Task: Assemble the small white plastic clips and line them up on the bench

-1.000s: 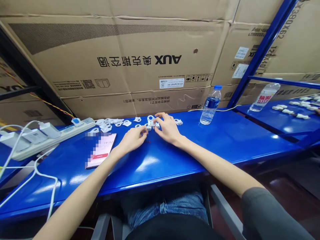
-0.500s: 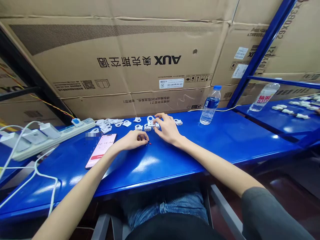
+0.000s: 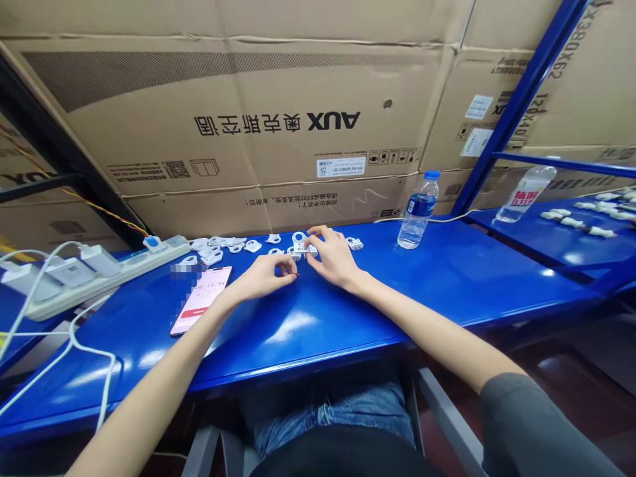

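My left hand [image 3: 265, 275] is closed in a pinch over the blue tabletop. A tiny red-tipped piece [image 3: 297, 274] pokes out at its fingertips; its kind is too small to make out. To its right, my right hand [image 3: 334, 258] has its thumb and fingers closed on a white plastic part with a ring [image 3: 301, 249], holding it near the table's back edge. Close behind the hands lie similar white ringed parts [image 3: 253, 246], several of them grouped to the left. One more white part [image 3: 354, 244] shows just past my right knuckles.
Left of my forearm lies a phone [image 3: 203, 298] with a timer showing. A power strip [image 3: 149, 262] with plugs and white cables [image 3: 106, 354] fills the left side. A water bottle [image 3: 418, 211] stands at right. Large cartons [image 3: 278, 79] wall the back; a neighbouring blue table [image 3: 556, 242] holds more white parts.
My left hand has risen slightly and moved a little away from me, carrying the red-tipped piece closer to the white ringed part. My right hand has stayed nearly in place.
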